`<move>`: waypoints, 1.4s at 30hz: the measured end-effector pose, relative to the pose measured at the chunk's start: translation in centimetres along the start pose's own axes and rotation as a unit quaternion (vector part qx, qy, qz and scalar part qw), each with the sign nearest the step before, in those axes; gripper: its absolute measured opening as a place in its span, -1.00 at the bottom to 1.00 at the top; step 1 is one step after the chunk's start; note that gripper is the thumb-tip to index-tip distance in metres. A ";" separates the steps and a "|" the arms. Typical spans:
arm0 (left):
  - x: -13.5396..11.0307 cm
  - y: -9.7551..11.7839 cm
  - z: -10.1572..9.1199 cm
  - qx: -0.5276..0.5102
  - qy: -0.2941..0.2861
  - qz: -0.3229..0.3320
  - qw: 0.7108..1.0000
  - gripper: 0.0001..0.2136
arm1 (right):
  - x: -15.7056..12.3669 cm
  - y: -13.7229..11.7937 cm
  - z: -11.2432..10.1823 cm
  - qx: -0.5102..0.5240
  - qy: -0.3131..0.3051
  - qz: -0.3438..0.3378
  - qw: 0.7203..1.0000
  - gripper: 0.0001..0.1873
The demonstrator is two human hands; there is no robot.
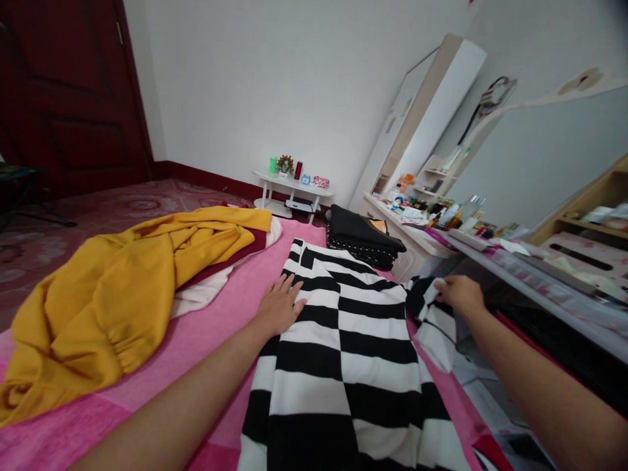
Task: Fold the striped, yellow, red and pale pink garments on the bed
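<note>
A black-and-white striped garment [338, 340] lies spread on the pink bed cover [226, 327]. My left hand [280, 306] rests flat on its left edge, fingers stretched out. On the other side, my right hand [460, 296] pinches a piece of the same garment that looks like a sleeve [436, 324] and holds it up beside the bed's right edge. The garment's lower end runs out of view at the bottom.
Yellow clothes [132, 275] lie loosely at the left, over dark red and white cloth. A folded black stack [360, 235] sits at the far right corner. A cluttered dressing table [417, 239] stands close on the right; a small white table [294, 183] is by the wall.
</note>
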State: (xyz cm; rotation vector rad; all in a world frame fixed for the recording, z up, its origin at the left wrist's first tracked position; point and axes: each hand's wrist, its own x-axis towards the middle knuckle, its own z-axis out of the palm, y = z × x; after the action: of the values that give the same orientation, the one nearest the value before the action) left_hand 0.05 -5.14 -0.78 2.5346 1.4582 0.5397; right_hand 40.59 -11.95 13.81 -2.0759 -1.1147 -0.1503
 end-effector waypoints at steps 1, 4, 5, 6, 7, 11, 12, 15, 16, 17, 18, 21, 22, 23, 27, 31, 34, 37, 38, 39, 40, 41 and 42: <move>0.0 0.0 0.0 -0.002 0.000 0.000 1.000 -0.45 | 0.9 -1.4 -0.5 -0.020 0.021 -0.024 0.999 -0.90; 0.0 -0.1 0.0 -0.010 0.006 0.006 1.000 -0.47 | 2.5 -7.0 -1.4 -0.055 0.071 -0.126 0.988 -0.75; -0.1 -0.1 -0.2 -0.013 0.014 0.010 1.000 -0.49 | 2.3 -9.1 -1.5 -0.054 0.080 -0.163 0.982 -0.71; -0.2 -0.2 -0.3 -0.017 0.026 0.016 0.999 -0.51 | 1.7 -11.1 -1.6 -0.049 0.088 -0.212 0.972 -0.70; -0.3 -0.2 -0.5 -0.023 0.042 0.026 0.999 -0.56 | 0.6 -12.9 -1.6 -0.031 0.095 -0.313 0.945 -0.70; -1.1 -0.1 -1.7 -0.084 0.106 0.124 0.983 -0.71 | -6.7 -15.4 -1.5 0.011 0.011 -0.506 0.862 -0.69; -1.3 0.0 -2.0 -0.104 0.112 0.160 0.975 -0.71 | -8.6 -14.6 -1.5 0.003 -0.023 -0.505 0.863 -0.71; -1.8 0.7 -2.5 -0.139 0.113 0.242 0.954 -0.67 | -13.0 -9.2 -1.6 -0.045 -0.127 -0.433 0.891 -0.75; -1.9 1.0 -2.6 -0.138 0.116 0.254 0.950 -0.66 | -14.1 -6.9 -1.7 -0.066 -0.160 -0.394 0.903 -0.73; -1.9 1.3 -2.7 -0.132 0.123 0.255 0.950 -0.65 | -15.0 -4.6 -1.8 -0.084 -0.186 -0.356 0.912 -0.70; -1.9 1.5 -2.7 -0.119 0.131 0.250 0.952 -0.65 | -15.8 -2.5 -2.0 -0.099 -0.204 -0.317 0.921 -0.66; -1.5 1.7 -2.3 -0.069 0.147 0.194 0.967 -0.62 | -18.3 2.4 -3.2 -0.146 -0.246 -0.201 0.937 -0.47; -1.3 1.7 -2.1 -0.053 0.148 0.167 0.973 -0.61 | -19.2 3.4 -3.6 -0.157 -0.259 -0.163 0.939 -0.41; -1.1 1.6 -1.9 -0.038 0.146 0.139 0.979 -0.59 | -20.0 4.1 -4.0 -0.162 -0.270 -0.129 0.940 -0.38; -0.1 1.5 -1.4 0.016 0.105 0.065 0.992 -0.57 | -22.5 5.2 -4.8 -0.078 -0.296 -0.051 0.951 -0.42; 1.0 2.0 -2.2 0.096 0.052 0.086 0.990 -0.54 | -23.3 4.1 -4.4 0.098 -0.290 0.009 0.952 -0.43; 2.5 2.4 -3.7 0.136 0.025 0.098 0.985 -0.51 | -23.2 1.8 -4.4 0.260 -0.344 0.083 0.898 -0.33; 4.6 2.7 -6.2 0.142 0.023 0.100 0.985 -0.56 | -23.1 -1.3 -4.9 0.360 -0.398 0.129 0.834 -0.26; 5.4 2.8 -7.2 0.143 0.034 0.099 0.984 -0.58 | -23.2 -2.3 -5.1 0.369 -0.402 0.126 0.829 -0.27; 6.1 3.0 -8.3 0.145 0.049 0.097 0.983 -0.59 | -23.3 -3.1 -5.2 0.368 -0.399 0.118 0.832 -0.28; 6.9 3.1 -9.3 0.148 0.064 0.094 0.982 -0.60 | -23.4 -3.9 -5.2 0.360 -0.391 0.107 0.840 -0.28; 7.6 3.3 -10.3 0.150 0.080 0.091 0.981 -0.61 | -23.6 -4.5 -5.1 0.348 -0.380 0.098 0.851 -0.28; 8.2 3.3 -11.1 0.151 0.095 0.088 0.980 -0.62 | -23.9 -5.0 -4.8 0.336 -0.369 0.091 0.862 -0.27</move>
State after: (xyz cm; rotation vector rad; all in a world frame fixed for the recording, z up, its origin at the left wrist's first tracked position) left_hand 2.12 -0.20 12.38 2.9432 1.4843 0.6461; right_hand 23.30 -29.45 9.83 -1.5725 -1.1466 1.0666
